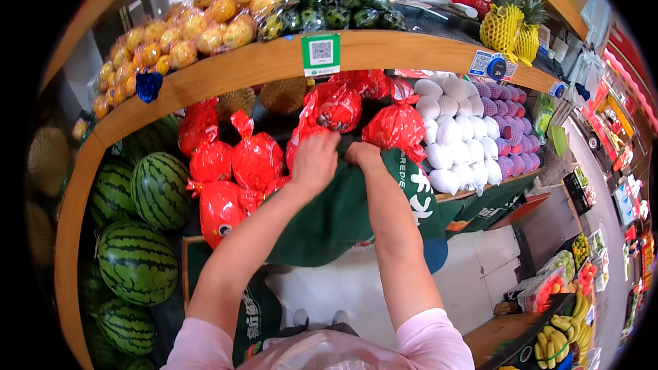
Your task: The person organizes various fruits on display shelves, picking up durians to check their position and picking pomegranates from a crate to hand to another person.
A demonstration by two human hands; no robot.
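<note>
While both hands work the display:
Left hand [315, 157]: we grip a red bag [308, 138] firmly.
Right hand [362, 154]: grip unclear; we steady the green cloth [343, 212] at six o'clock.

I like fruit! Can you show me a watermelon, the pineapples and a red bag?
watermelon [160, 190], head view, middle of its striped rind.
pineapples [503, 27], head view, yellow body of the nearer one.
red bag [256, 157], head view, its bulging front.

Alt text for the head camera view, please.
Both hands, left hand and right hand, grip a dark green cloth at a fruit stall shelf among red bagged fruit. Watermelons sit left, white-netted fruit right, and pineapples on the shelf above.
</note>
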